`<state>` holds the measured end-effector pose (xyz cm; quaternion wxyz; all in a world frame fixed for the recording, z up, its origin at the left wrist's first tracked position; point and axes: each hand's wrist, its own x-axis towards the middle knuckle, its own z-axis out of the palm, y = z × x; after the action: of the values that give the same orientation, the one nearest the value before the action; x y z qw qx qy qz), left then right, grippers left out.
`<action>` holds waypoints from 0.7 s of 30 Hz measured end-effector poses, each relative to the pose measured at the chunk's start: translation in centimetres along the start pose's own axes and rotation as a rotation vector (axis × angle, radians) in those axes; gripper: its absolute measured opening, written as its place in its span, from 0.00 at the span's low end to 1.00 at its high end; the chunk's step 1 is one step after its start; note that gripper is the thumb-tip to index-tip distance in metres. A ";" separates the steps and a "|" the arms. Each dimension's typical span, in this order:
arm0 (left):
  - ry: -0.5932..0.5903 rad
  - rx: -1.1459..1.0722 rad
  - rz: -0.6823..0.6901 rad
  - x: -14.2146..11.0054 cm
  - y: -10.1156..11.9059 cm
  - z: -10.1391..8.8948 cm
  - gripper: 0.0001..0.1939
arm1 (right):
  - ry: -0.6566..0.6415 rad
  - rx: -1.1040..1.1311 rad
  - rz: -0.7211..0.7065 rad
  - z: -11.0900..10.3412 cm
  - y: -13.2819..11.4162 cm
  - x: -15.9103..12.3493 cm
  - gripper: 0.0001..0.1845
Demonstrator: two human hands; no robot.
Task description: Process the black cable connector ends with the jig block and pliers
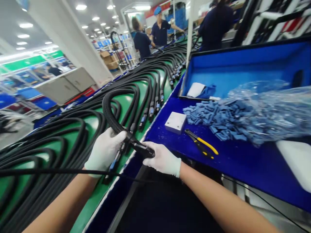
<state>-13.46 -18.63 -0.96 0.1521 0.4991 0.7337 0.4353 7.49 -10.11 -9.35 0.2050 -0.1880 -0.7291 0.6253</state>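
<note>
Both my hands wear white gloves and grip one black corrugated hose [110, 113]. My left hand [104, 149] is closed round the hose where it meets its rigid black end fitting [141, 147]. Around the tip of that fitting, my right hand [161, 158] has its thumb and fingers closed. The hose curves up and away from my left hand in a loop above the green conveyor belt [125, 105]. Under and beside it lie several more black hoses [77, 129], their ends pointing right, some with small blue parts.
On the blue table [167, 140] to the right are a white block [175, 122], yellow-and-black pliers [201, 144] and a heap of small blue plastic pieces [218, 118] spilling from a clear bag [274, 110]. A blue bin [243, 63] stands behind. Several people work farther along the belt.
</note>
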 end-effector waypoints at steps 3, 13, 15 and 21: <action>0.092 0.290 0.330 0.0 1.1 2.8 0.23 | 0.049 0.007 0.039 -3.3 -0.4 -2.7 0.30; -0.431 0.465 0.685 0.0 1.3 10.4 0.08 | 0.313 -0.627 0.180 -11.1 -1.9 -9.5 0.18; -0.409 0.406 0.520 0.2 1.4 11.1 0.10 | 0.444 -0.928 0.302 -11.8 -0.4 -10.2 0.17; -0.479 0.206 0.227 1.7 4.3 12.0 0.18 | 0.516 -1.053 0.365 -12.4 2.7 -9.6 0.08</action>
<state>-3.71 -10.79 -4.09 0.2199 0.6796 0.6565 0.2426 22.29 -4.48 -11.01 0.1438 -0.5313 -0.8230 0.1406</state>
